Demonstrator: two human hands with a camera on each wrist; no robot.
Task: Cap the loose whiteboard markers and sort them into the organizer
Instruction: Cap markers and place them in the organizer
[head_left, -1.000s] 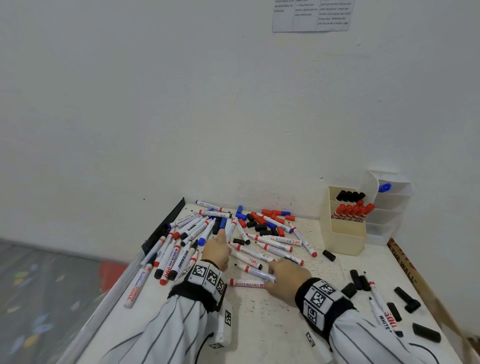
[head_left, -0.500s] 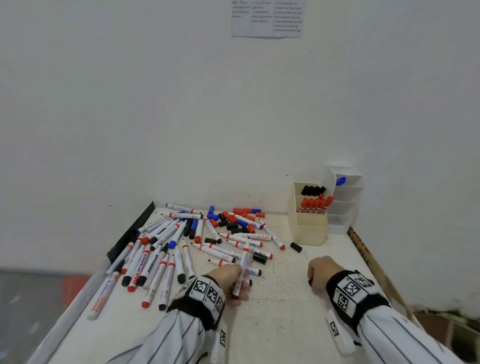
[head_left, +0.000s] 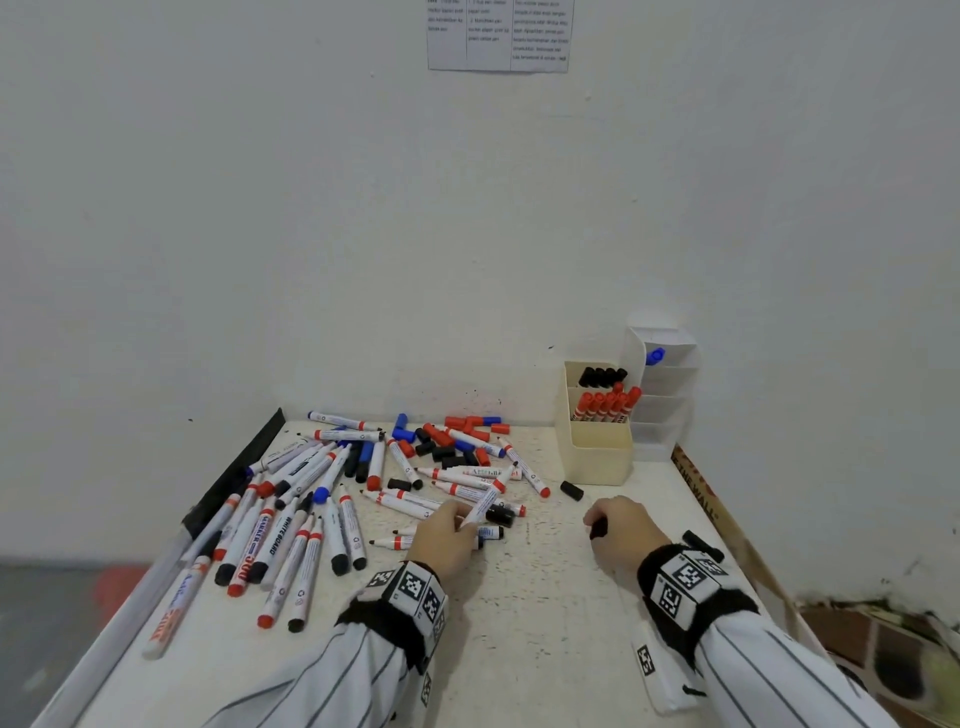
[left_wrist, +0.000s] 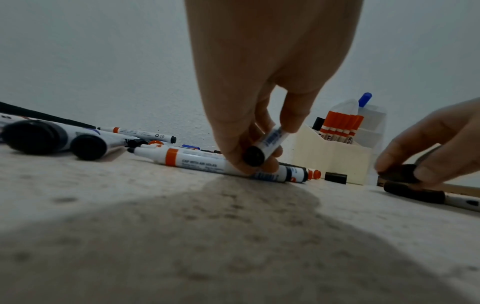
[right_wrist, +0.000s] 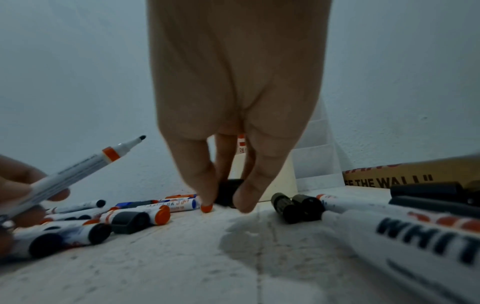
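The left hand (head_left: 445, 540) grips an uncapped marker (head_left: 480, 509), tip raised; the right hand (head_left: 623, 525) pinches a black cap (right_wrist: 228, 192) on the worktop (head_left: 519, 623).

Right hand (right_wrist: 233, 98) fingers (right_wrist: 205, 185) pinch a black cap (right_wrist: 228, 192) on the table (right_wrist: 182, 267).

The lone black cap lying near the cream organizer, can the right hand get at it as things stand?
Probably yes. The black cap lies alone on bare table, just ahead of the right hand, nothing between them. But that hand already pinches another cap.
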